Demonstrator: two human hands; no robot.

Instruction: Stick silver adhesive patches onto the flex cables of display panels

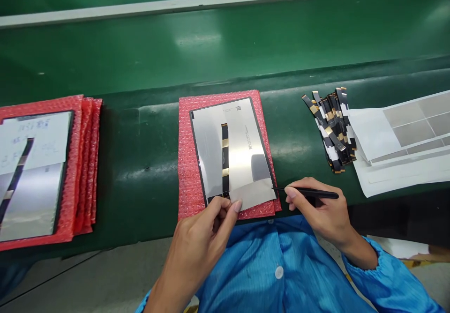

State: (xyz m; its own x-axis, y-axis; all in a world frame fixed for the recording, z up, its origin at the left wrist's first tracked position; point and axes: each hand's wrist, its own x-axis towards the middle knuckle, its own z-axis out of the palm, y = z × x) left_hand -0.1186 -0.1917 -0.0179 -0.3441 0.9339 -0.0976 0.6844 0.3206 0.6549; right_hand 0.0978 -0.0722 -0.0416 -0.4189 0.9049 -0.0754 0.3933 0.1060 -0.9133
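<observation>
In the head view, a display panel (232,151) lay back-side up on a red bubble-wrap sheet (186,163) near the front edge of the green belt (147,163), just ahead of the person's blue smock. A black flex cable (225,158) with gold patches ran down the panel's middle. A grey adhesive patch (253,193) covered the panel's near right corner.

To seat that patch well, I judged it best to hold one end firmly, line the edges up with the panel's corner, and press outward slowly so that no bubble or crease formed.

The left hand (207,228) was curled, with thumb and forefinger pressed down on the patch's left end, beside the cable's lower end. The right hand (316,210) pinched black tweezers (305,192) like a pen, their tip touching the patch's right edge.

A loose bundle of spare cables (332,130) lay toward the belt's right, beside white liner sheets (404,139). A stack of bubble-wrapped panels (45,167) sat at the left.
</observation>
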